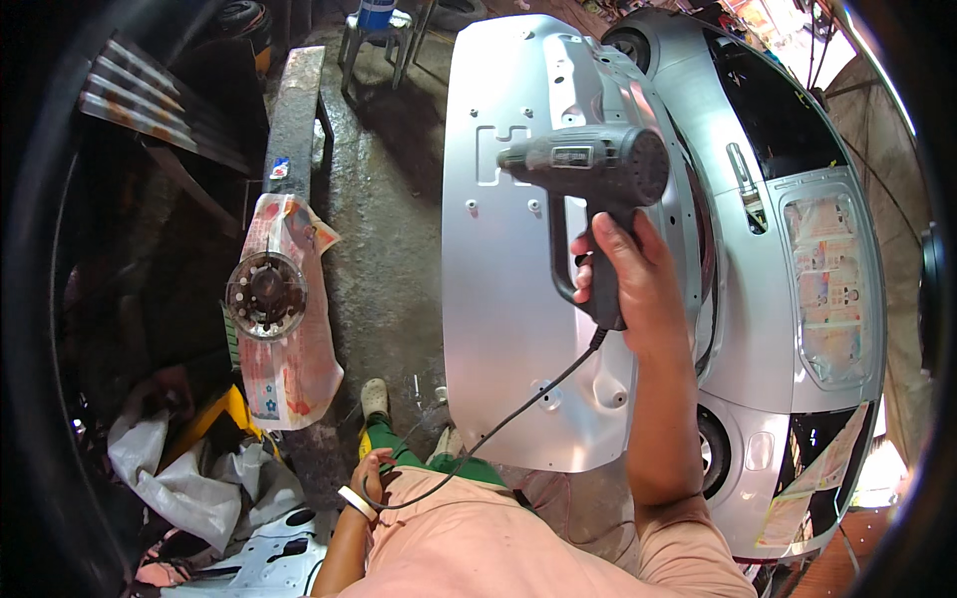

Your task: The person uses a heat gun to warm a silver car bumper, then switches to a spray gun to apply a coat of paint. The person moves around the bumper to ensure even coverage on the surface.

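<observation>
My right hand point(638, 269) grips a black heat gun point(588, 164) by its handle, fingers wrapped round it. The gun's nozzle points left, over a large silver car body panel point(498, 299) with cut-outs and small studs. From the handle's base a black power cord point(518, 412) curves down to the left, to my left hand point(373, 468) at my waist. That hand is closed round the cord, as far as its small, partly hidden fingers show. A white band point(357, 503) circles my left wrist.
A silver car point(738, 299) with paper-masked windows stands right of the panel. At left, a narrow bench point(294, 120) carries newspaper point(299, 369) and a round, clear-rimmed part point(266, 296). White sheeting point(179, 468) lies lower left. A stool point(377, 40) holds a blue container point(376, 14).
</observation>
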Demonstrator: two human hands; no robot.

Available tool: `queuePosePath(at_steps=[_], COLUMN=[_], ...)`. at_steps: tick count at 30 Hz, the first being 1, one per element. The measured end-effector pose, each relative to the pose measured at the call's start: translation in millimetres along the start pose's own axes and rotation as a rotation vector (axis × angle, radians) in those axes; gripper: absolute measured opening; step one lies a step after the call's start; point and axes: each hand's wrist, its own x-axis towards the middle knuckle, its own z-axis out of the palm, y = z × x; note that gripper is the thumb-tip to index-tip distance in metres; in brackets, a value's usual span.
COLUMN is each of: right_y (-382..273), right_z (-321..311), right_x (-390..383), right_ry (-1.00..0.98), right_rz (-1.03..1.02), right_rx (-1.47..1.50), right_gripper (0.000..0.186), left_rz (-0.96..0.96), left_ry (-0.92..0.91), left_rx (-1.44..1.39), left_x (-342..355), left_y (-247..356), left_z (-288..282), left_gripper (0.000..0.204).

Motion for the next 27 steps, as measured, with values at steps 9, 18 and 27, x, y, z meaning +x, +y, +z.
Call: queuePosePath(at_steps=[9, 18, 27], right_y=[6, 56, 93], right_z=[-139, -250, -262], right_x=[-102, -223, -290], right_ry=[0.131, -0.064, -0.48], right_rz=[-0.135, -0.129, -0.082], right_rx=[0.014, -0.09, -0.223], right_gripper=[0.034, 0.027, 0.036], left_rz=[0.181, 0.223, 0.281], left_ry=[0.129, 0.288, 0.386], left_rx=[0.025, 0.156, 0.26], left_x=[-45, -124, -178], left_y=[-36, -68, -77], left_z=[79, 169, 210], left_gripper=[0.076, 0.074, 0.064])
